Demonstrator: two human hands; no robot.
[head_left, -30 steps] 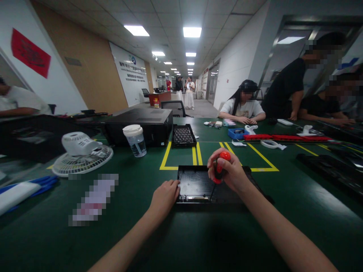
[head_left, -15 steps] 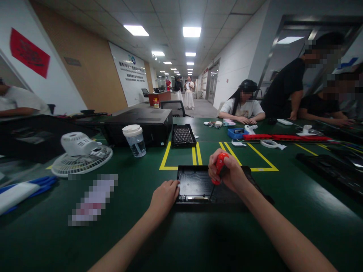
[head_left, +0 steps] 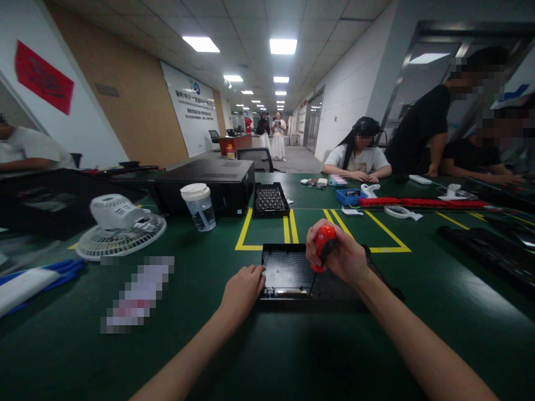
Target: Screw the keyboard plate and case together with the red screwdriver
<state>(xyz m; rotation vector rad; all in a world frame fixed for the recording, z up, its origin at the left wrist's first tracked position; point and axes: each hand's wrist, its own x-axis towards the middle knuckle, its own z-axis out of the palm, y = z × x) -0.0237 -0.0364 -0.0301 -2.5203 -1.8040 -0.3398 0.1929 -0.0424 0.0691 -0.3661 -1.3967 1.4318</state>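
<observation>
In front of me a shallow black plastic housing (head_left: 288,262) lies with its hollow side up. My left hand (head_left: 242,289) grips its left edge, fingers over the rim. In my right hand (head_left: 340,253) is a screwdriver with a red and black handle (head_left: 324,245). Its dark shaft points down into the housing, and the tip is near a bright metallic strip (head_left: 290,292) along the near wall. Whether the tip sits on a screw is too small to tell. My right hand and wrist hide part of the housing's right side.
At left are a white fan (head_left: 119,228), a lidded clear cup (head_left: 198,207), a blue-and-white bundle (head_left: 37,285) and a large black case (head_left: 204,184). Beyond the housing sit a black tray (head_left: 271,200), a blue box (head_left: 350,196) and a tape roll (head_left: 396,211). A person (head_left: 359,156) sits across the table.
My right hand has turned the screwdriver handle, so more of its black part shows. The shaft stays at about the same spot. My left hand and the housing have not moved.
</observation>
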